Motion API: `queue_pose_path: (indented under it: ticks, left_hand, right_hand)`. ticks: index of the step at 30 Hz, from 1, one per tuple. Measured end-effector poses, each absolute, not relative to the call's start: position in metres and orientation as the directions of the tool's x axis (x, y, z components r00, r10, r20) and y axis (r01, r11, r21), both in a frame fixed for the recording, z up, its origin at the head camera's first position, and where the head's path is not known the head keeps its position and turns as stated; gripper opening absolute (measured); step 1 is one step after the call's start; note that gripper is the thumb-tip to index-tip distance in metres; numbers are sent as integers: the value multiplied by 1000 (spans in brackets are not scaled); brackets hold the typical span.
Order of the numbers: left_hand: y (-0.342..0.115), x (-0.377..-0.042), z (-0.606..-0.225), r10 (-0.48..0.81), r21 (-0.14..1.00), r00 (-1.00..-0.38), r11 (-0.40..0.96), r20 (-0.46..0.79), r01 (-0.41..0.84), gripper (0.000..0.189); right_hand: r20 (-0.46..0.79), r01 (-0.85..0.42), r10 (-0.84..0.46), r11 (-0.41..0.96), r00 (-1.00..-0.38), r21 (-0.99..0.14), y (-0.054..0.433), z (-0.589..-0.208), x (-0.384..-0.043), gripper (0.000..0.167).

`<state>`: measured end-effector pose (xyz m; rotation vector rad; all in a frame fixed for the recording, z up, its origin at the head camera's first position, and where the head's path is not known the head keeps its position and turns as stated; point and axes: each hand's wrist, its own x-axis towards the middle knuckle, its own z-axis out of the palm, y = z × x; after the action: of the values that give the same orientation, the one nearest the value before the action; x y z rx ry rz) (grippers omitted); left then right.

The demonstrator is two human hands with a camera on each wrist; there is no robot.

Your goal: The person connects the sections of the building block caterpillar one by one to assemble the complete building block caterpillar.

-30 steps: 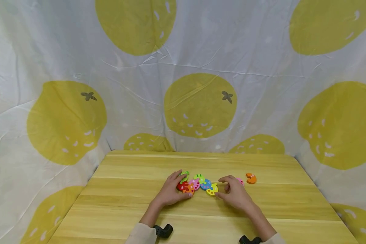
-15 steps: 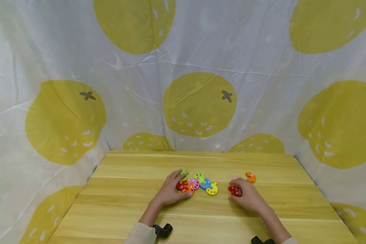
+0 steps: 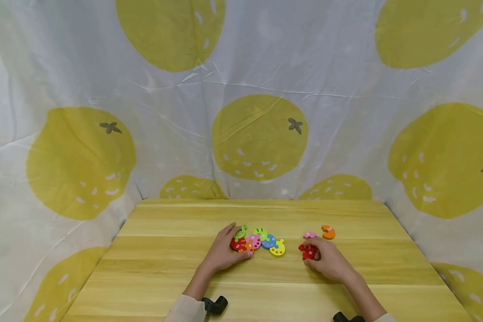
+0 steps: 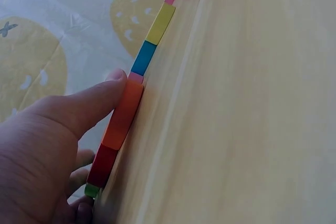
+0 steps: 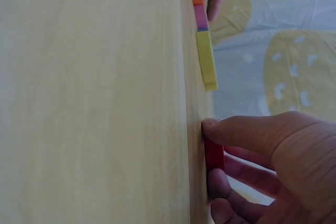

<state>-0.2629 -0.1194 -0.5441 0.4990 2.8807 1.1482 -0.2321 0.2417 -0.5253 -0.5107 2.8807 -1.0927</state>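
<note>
A caterpillar number puzzle of several linked pieces lies flat on the wooden table, running from a green head piece (image 3: 240, 230) to a yellow piece (image 3: 278, 249). My left hand (image 3: 220, 251) holds its left end, thumb on the edge of the orange piece (image 4: 125, 115) and fingers round by the head. To the right, my right hand (image 3: 331, 260) pinches a red piece (image 3: 308, 253), marked 8, between thumb and fingers. This piece is at the table surface, apart from the yellow one. Just behind it lies a pink piece (image 3: 308, 235) marked 9, partly hidden by the hand.
An orange piece (image 3: 328, 232) marked 10 lies loose behind my right hand. The wooden table (image 3: 177, 219) ends at the back against a hanging cloth (image 3: 177, 134) printed with yellow fruit. Black wrist devices (image 3: 216, 305) sit near both sleeves.
My right hand has moved right from beside the yellow piece and taken hold of the red piece marked 8, which has turned slightly. The left hand stays on the puzzle's left end.
</note>
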Motion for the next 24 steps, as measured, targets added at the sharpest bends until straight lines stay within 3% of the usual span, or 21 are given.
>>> queue_pose_path:
  ticks: [24]
  left_hand:
    - [-125, -264, -539, 343, 706, -935, 641, 86, 300, 88]
  right_hand:
    - [93, -276, -296, 669, -951, -690, 230, -520, -233, 35]
